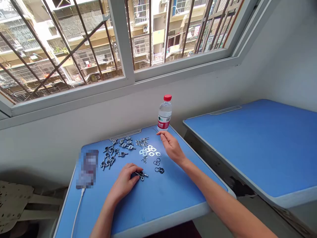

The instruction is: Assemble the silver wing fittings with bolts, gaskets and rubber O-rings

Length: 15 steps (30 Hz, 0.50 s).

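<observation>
Near the front middle of the blue table (158,201), my left hand (127,178) is closed on a small metal valve-like part (141,174) with a dark round centre and protruding stubs. My right hand (170,145) is raised over the table's right side, fingers pinched on a thin pointed metal tool (155,130) whose exact kind I cannot make out. Between the hands lie flat silvery gasket-shaped plates (151,152), tiny screws (144,159) and black rubber rings (159,170). Further back is a pile of small metal pins or levers (142,142).
More metal parts (112,152) like the held one sit at the back left. A blurred-out phone (88,168) with a white cable (78,208) lies at the left edge. A red-capped water bottle (164,114) stands at the back corner. A second blue table (260,145) is to the right.
</observation>
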Each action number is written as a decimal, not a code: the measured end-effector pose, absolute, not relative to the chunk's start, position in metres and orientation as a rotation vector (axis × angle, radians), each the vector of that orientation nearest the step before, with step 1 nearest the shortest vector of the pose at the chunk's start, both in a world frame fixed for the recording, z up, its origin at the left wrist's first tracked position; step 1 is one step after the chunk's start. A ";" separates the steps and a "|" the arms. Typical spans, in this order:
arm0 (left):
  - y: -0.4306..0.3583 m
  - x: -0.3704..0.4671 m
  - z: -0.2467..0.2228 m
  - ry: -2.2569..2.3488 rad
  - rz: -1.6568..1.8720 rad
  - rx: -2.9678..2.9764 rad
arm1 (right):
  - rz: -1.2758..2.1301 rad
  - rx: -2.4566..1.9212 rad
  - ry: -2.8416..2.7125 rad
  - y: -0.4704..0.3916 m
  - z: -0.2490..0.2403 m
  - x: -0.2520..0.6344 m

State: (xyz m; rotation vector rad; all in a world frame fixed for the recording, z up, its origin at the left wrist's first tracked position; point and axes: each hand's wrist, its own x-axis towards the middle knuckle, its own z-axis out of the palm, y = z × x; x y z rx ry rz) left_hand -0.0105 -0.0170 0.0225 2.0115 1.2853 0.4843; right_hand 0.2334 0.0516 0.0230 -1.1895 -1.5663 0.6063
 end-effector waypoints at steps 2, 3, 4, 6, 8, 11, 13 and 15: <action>-0.016 -0.011 0.022 1.277 0.491 2.004 | 0.663 -1.271 -1.599 0.058 0.021 0.242; -0.016 -0.012 0.022 1.274 0.493 2.001 | 0.721 -1.311 -1.643 0.060 0.020 0.247; -0.015 -0.012 0.021 1.272 0.493 2.000 | 0.757 -1.332 -1.673 0.063 0.018 0.251; -0.014 -0.012 0.020 1.266 0.492 1.999 | 0.828 -1.350 -1.744 0.065 0.015 0.257; -0.013 -0.013 0.019 1.264 0.492 1.998 | 0.910 -1.339 -1.840 0.065 0.013 0.259; -0.013 -0.013 0.018 1.272 0.488 1.993 | 1.033 -1.308 -2.000 0.061 0.011 0.259; -0.012 -0.014 0.018 1.272 0.491 1.990 | 1.066 -1.302 -2.066 0.060 0.010 0.258; -0.012 -0.015 0.017 1.264 0.508 1.978 | 1.062 -1.304 -2.101 0.060 0.009 0.258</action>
